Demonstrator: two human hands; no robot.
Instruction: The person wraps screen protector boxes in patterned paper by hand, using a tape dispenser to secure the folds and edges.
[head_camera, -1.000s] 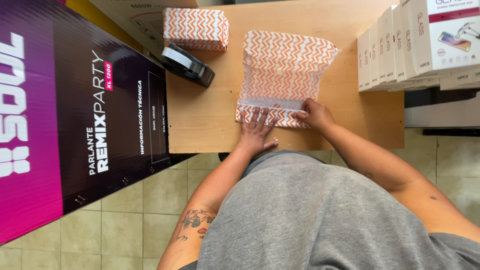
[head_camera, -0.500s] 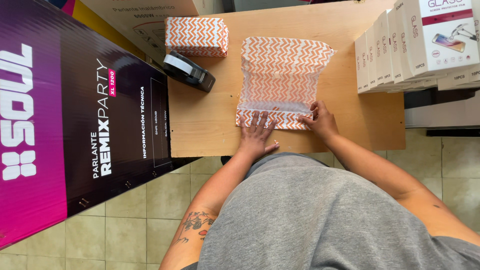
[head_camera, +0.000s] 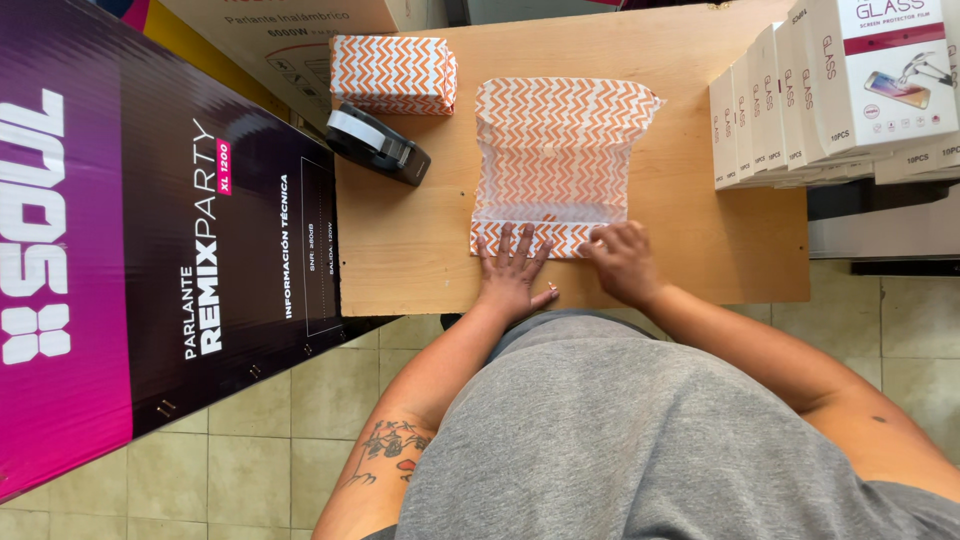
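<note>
**Wrapping paper pressed flat along its near fold**

Wrapping paper (head_camera: 556, 150), white with an orange zigzag print, is spread on the wooden table (head_camera: 690, 250), near the middle of the top and reaching to just short of the near edge. Its near end is folded over into a narrow band, and a pale strip, possibly tape or the paper's plain underside, is seen just above that band; which of the two cannot be told from this height.

The left of the view is filled by a large carton (head_camera: 110, 240), black shading to magenta, which stands beside the table. A row of white boxes (head_camera: 800, 100) is stacked along the table's far right side, well apart from the paper. A small parcel (head_camera: 392, 73), already covered in the same zigzag print, is set at the table's far left corner, and a black tape dispenser (head_camera: 376, 143) lies just in front of it, near the paper's left edge.

The left hand (head_camera: 513, 272) is laid palm down on the folded band, its fingers spread and straight, with nothing gripped. The right hand (head_camera: 623, 262) is placed just beside it on the same band, its fingers curled loosely downward and pressed on the fold; nothing is seen to be clasped in it.
</note>
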